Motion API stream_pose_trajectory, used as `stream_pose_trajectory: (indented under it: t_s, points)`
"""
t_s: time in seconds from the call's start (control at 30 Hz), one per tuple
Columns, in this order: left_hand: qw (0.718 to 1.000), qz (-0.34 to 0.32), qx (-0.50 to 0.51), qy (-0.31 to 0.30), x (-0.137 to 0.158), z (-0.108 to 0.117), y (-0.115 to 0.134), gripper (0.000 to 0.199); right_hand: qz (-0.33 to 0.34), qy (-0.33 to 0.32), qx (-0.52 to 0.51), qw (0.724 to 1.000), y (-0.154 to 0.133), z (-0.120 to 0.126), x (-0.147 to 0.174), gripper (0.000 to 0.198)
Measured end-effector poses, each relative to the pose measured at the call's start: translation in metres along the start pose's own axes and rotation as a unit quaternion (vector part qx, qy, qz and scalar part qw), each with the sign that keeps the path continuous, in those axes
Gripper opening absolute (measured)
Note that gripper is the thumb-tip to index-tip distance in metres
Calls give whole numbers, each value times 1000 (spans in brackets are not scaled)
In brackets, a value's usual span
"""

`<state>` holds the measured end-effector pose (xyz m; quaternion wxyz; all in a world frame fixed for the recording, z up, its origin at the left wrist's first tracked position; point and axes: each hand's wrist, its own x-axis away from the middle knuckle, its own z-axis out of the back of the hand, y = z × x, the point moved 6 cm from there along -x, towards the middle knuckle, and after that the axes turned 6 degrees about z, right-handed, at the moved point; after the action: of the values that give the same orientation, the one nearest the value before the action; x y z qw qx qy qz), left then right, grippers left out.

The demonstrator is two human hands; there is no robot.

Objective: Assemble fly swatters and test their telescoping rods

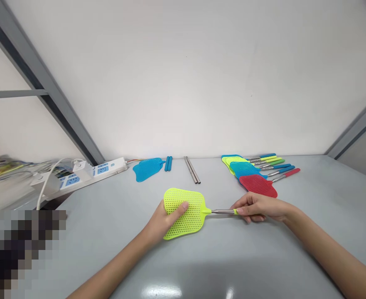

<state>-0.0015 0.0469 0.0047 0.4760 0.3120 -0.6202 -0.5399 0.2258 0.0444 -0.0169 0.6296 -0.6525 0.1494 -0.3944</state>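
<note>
A yellow-green fly swatter [195, 224] lies level across the middle of the view, held between both hands. My left hand [162, 220] is closed on its perforated head, thumb on top and fingers hidden beneath. My right hand [254, 207] grips the handle end, covering most of the grip, and the metal rod shows between the hands. Beyond my right hand lies a fanned group of finished-looking swatters, a red swatter [257, 185] nearest and a blue swatter [244, 169] behind it. Farther back are two metal rods [192, 170], two blue handle grips [168, 163] and a blue swatter head [148, 169].
A white power strip [108, 167] with plugs and a white cable [45, 182] stands at the left back. Clear plastic packaging [8, 182] lies at the far left. A white wall [195, 83] closes off the back of the grey table [114, 224], with metal posts [61, 95] beside it.
</note>
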Motion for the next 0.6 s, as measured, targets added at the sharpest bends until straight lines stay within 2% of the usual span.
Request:
stream_pose_trajectory:
  t_s: [0.2,0.3,0.6]
  points:
    - [998,35,42,-28,-5,4,-3,34,-5,13,1,1000,0,0,0,39]
    - [997,52,52,-23,-6,5,-5,39,-4,16,4,1000,-1,0,-1,39]
    - [997,51,63,-19,-7,4,-3,42,-17,29,9,999,-1,1,-1,42]
